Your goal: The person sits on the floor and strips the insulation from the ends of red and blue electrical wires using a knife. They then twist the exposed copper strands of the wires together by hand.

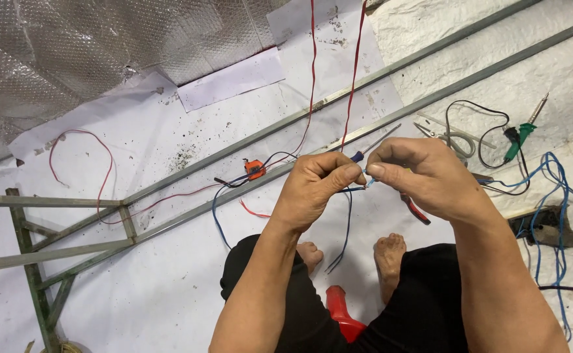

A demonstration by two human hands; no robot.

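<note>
The left hand and right hand each pinch the blue wire ends between fingertips above the white floor sheet; the joint looks mid-twist, unfinished; the soldering iron lies untouched.

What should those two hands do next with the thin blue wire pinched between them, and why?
Probably keep twisting. The left hand and right hand pinch the blue wire at their fingertips, and its loose end hangs free below.
</note>
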